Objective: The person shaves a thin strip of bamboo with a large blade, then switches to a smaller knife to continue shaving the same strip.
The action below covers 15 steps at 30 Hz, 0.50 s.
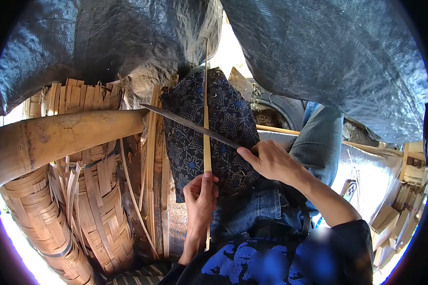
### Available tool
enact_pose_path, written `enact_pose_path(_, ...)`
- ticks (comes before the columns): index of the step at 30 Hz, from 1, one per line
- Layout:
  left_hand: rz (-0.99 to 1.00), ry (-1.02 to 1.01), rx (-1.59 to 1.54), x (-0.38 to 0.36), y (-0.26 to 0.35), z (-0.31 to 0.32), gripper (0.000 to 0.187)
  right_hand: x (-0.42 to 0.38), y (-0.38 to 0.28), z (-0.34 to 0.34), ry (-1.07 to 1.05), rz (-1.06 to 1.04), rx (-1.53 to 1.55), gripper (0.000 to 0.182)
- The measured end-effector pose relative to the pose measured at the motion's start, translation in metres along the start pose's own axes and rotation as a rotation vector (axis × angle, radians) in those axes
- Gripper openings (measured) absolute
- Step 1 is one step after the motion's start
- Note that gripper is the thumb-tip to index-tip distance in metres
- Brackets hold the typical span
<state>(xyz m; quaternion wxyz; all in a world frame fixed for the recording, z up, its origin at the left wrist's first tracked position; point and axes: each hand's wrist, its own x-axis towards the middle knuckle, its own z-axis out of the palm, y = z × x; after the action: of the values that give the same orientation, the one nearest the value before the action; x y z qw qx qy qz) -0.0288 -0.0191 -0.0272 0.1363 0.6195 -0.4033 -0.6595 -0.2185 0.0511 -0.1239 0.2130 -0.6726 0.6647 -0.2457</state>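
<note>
My left hand (200,197) is closed around a thin, pale bamboo strip (206,159), thumb on top. The strip runs up from my hand and narrows toward the far end, and a short piece shows below by my wrist. My right hand (269,160) grips a long dark knife (190,125); its handle is hidden in the fingers. The blade lies slanted across the strip, tip pointing to the upper left. Beneath both is a dark blue patterned cloth (183,152) spread over my lap.
A thick bamboo pole (76,135) juts in from the left, above rolled woven bamboo mats (100,209). Upright bamboo slats (152,156) stand beside the cloth. Dark plastic sheeting (328,52) hangs overhead. Cut wooden pieces (394,218) are stacked at right, near a phone-like object (350,189).
</note>
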Motion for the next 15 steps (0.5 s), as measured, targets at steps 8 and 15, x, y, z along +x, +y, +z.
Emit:
enact_pose_path(8,0.0,-0.008,-0.142,-0.001,-0.008,0.003,0.031,0.021,-0.018,-0.014,0.095,0.3,0.167,0.061)
enact_pose_path(15,-0.059,0.011,-0.319,-0.001,-0.009,0.008,0.027,0.032,-0.024,-0.021,-0.037,0.419,0.226,0.068)
